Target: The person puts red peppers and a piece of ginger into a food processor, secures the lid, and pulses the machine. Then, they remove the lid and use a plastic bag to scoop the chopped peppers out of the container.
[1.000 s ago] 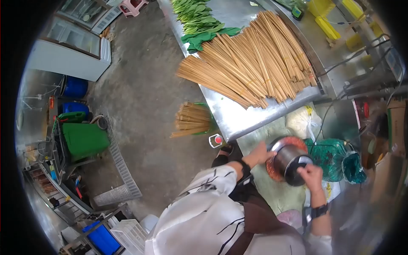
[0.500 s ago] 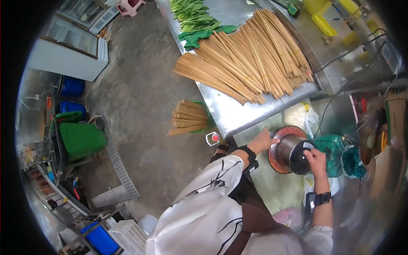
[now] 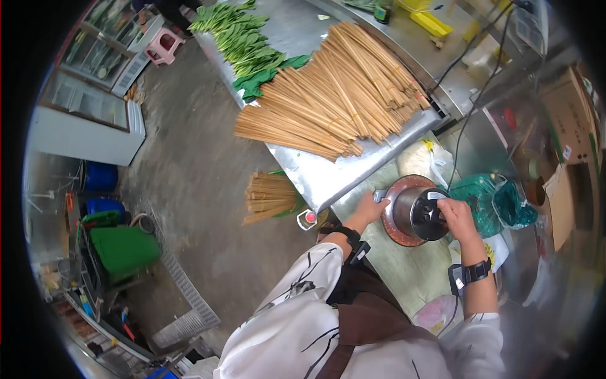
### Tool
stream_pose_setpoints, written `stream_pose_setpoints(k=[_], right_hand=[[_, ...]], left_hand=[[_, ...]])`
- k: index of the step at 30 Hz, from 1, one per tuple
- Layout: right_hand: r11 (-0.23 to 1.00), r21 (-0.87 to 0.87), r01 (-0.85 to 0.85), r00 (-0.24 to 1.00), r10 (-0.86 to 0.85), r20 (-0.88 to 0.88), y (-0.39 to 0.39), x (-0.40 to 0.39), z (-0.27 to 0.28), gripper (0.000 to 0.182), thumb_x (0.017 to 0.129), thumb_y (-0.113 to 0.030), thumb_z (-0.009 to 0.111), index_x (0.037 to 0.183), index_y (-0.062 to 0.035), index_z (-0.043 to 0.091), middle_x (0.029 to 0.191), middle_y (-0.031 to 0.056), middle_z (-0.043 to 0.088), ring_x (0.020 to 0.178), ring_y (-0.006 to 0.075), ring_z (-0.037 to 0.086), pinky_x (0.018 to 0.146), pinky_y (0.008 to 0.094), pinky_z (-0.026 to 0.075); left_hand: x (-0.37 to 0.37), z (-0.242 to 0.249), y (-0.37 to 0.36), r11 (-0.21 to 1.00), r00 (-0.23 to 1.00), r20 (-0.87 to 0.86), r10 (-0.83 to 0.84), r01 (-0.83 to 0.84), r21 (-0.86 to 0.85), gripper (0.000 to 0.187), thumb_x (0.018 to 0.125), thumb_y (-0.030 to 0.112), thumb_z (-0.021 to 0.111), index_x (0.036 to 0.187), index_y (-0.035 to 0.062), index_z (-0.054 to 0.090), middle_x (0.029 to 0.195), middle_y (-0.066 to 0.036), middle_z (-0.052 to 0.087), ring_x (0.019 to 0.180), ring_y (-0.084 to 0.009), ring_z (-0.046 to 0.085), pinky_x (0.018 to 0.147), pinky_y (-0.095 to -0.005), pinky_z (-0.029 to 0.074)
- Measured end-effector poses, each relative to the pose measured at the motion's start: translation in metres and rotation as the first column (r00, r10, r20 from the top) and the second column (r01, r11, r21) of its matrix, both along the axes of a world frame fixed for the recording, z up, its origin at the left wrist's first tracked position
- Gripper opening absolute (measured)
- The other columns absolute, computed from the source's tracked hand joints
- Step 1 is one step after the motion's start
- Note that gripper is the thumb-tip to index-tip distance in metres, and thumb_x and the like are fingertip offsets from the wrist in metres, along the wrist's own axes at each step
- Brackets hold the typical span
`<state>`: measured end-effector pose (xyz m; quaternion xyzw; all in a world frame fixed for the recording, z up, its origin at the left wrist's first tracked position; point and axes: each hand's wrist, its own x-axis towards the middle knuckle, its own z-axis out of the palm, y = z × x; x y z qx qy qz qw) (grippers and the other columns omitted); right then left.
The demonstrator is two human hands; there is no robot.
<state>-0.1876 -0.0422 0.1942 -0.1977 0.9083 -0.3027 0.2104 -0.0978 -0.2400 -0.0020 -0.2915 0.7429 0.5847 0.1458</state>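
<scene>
A steel cylinder with a black top (image 3: 421, 216) stands on a round reddish-brown base (image 3: 396, 235). My left hand (image 3: 371, 208) is closed at its left side, on a short grey handle (image 3: 380, 195); the thumb reaches toward the steel wall. My right hand (image 3: 459, 220) is closed on the black top from the right, its fingertips partly hidden. The contents of the cylinder do not show. Beside the base lie a green plastic bag (image 3: 480, 192) and a whitish filled bag (image 3: 421, 163).
A metal table (image 3: 328, 184) holds several bundles of wooden sticks (image 3: 344, 95), leafy greens (image 3: 243, 41) and a green cloth (image 3: 255, 82). More sticks (image 3: 268, 197) stand in a green container by its corner. A black cable (image 3: 464, 129) hangs at the right. A green bin (image 3: 123, 249) stands left.
My view has shifted, so more of the far left shows. My left hand has gone from a pointing finger on the steel side to gripping the grey handle. My right hand stays on the black top.
</scene>
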Motion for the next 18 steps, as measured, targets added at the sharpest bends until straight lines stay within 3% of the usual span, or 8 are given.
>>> stream_pose_setpoints(k=[1, 2, 3, 4, 8, 12, 15, 18], right_hand=[[1.000, -0.009, -0.013, 1.000, 0.013, 0.022, 0.002, 0.001, 0.001, 0.038, 0.080, -0.039, 0.063, 0.069, -0.0021, 0.062, 0.060, 0.0159, 0.057, 0.058, 0.0310, 0.058, 0.055, 0.0390, 0.043], [0.999, -0.018, -0.028, 0.999, 0.028, 0.044, 0.002, 0.003, 0.002, 0.038, 0.079, -0.039, 0.064, 0.070, -0.0024, 0.063, 0.061, 0.0156, 0.058, 0.058, 0.0310, 0.059, 0.055, 0.0386, 0.044], [0.999, -0.029, -0.046, 0.997, 0.048, 0.063, 0.001, 0.004, 0.004, 0.038, 0.078, -0.040, 0.065, 0.072, -0.0026, 0.064, 0.061, 0.0153, 0.059, 0.059, 0.0309, 0.059, 0.056, 0.0381, 0.045], [0.994, 0.038, -0.102, 0.994, 0.103, -0.030, 0.000, 0.006, 0.009, 0.042, 0.070, -0.045, 0.072, 0.076, -0.0036, 0.066, 0.064, 0.0140, 0.061, 0.062, 0.0303, 0.062, 0.059, 0.0375, 0.048], [0.966, 0.165, -0.200, 0.974, 0.214, -0.073, -0.005, 0.008, 0.016, 0.051, 0.057, -0.049, 0.079, 0.078, -0.0045, 0.066, 0.064, 0.0136, 0.062, 0.063, 0.0312, 0.063, 0.059, 0.0378, 0.050], [0.978, 0.116, -0.174, 0.971, 0.190, -0.143, -0.002, 0.019, 0.012, 0.049, 0.057, -0.047, 0.080, 0.077, -0.0038, 0.066, 0.061, 0.0134, 0.061, 0.058, 0.0304, 0.062, 0.056, 0.0362, 0.049], [0.999, 0.014, -0.041, 0.995, 0.042, -0.094, 0.003, 0.021, 0.016, 0.046, 0.060, -0.045, 0.080, 0.074, -0.0028, 0.066, 0.060, 0.0134, 0.060, 0.055, 0.0276, 0.061, 0.054, 0.0338, 0.048], [0.990, -0.138, 0.025, 0.995, -0.038, -0.094, 0.014, 0.012, 0.034, 0.035, 0.074, -0.035, 0.070, 0.068, -0.0011, 0.062, 0.056, 0.0131, 0.056, 0.049, 0.0229, 0.054, 0.050, 0.0326, 0.043]], left_hand=[[0.001, 0.002, -0.002, 1.000, 1.000, 0.014, 0.002, -0.002, 0.031, 0.069, 0.075, 0.044, 0.070, 0.110, -0.0098, 0.044, 0.099, -0.027, 0.060, 0.092, -0.0355, 0.061, 0.079, -0.0397, 0.047], [0.002, 0.006, -0.002, 0.997, 0.999, -0.038, -0.021, 0.018, -0.081, 0.067, 0.075, 0.043, 0.070, 0.109, -0.0088, 0.045, 0.098, -0.027, 0.060, 0.092, -0.0356, 0.060, 0.080, -0.0393, 0.046], [0.004, 0.005, -0.002, 0.996, 0.999, -0.032, -0.031, 0.028, -0.089, 0.067, 0.075, 0.043, 0.070, 0.109, -0.0089, 0.045, 0.099, -0.027, 0.059, 0.093, -0.0358, 0.060, 0.080, -0.0394, 0.046], [0.003, 0.005, -0.003, 0.994, 0.999, -0.029, -0.040, 0.037, -0.098, 0.067, 0.075, 0.043, 0.071, 0.108, -0.0090, 0.045, 0.100, -0.028, 0.059, 0.095, -0.0360, 0.060, 0.081, -0.0395, 0.046], [0.001, 0.031, -0.007, 0.993, 0.995, 0.053, -0.090, 0.093, -0.072, 0.067, 0.075, 0.043, 0.070, 0.108, -0.0097, 0.045, 0.103, -0.029, 0.058, 0.099, -0.0370, 0.058, 0.083, -0.0403, 0.045], [0.002, 0.019, -0.005, 0.985, 0.992, 0.041, -0.116, 0.120, -0.127, 0.065, 0.078, 0.041, 0.070, 0.109, -0.0103, 0.044, 0.103, -0.030, 0.058, 0.099, -0.0374, 0.059, 0.083, -0.0401, 0.046], [0.007, 0.013, -0.004, 0.986, 0.992, 0.039, -0.116, 0.120, -0.115, 0.066, 0.077, 0.041, 0.070, 0.109, -0.0110, 0.044, 0.102, -0.030, 0.058, 0.098, -0.0374, 0.059, 0.082, -0.0402, 0.046], [0.009, 0.004, -0.004, 0.990, 0.994, 0.041, -0.104, 0.107, -0.097, 0.068, 0.078, 0.041, 0.070, 0.109, -0.0119, 0.043, 0.102, -0.031, 0.058, 0.098, -0.0378, 0.059, 0.083, -0.0405, 0.046]])
